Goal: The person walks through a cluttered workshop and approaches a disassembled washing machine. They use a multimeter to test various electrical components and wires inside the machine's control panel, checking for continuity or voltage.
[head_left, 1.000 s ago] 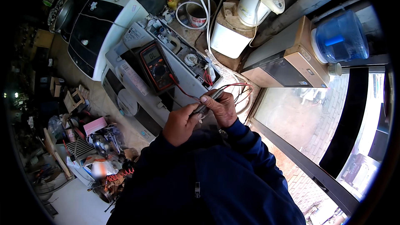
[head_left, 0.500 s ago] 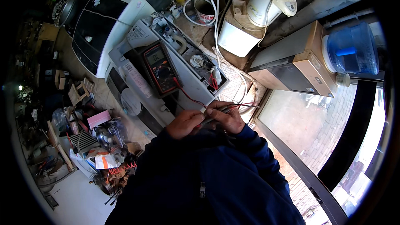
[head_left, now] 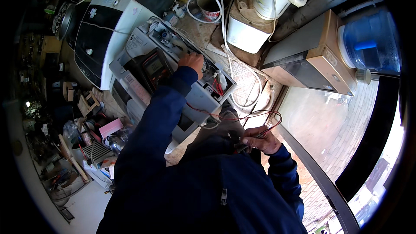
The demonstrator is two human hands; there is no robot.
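My left hand (head_left: 191,64) reaches across into the opened top compartment of a grey washing machine (head_left: 200,96). Its fingers look curled, and what they grip among the parts there is hidden. Low on the right, my right hand (head_left: 264,141) is closed around the test probes of a multimeter, close to my body. Red and dark test leads (head_left: 242,117) loop from that hand back to the machine. The black and orange multimeter (head_left: 155,67) rests on the machine's top, partly behind my left sleeve. Red wires (head_left: 218,87) show at the compartment's near right corner.
Another washing machine (head_left: 97,39) with a dark lid stands at the left. A bucket (head_left: 209,8), white hoses (head_left: 223,17), an electric kettle pot (head_left: 272,2) and a cabinet (head_left: 303,56) with a blue water bottle (head_left: 368,43) are beyond. Clutter, including a pink box (head_left: 111,128), fills the left.
My left hand has left the probes and reached forward into the machine's compartment. My right hand has drawn down and right with the probes, and the leads now hang in a loop.
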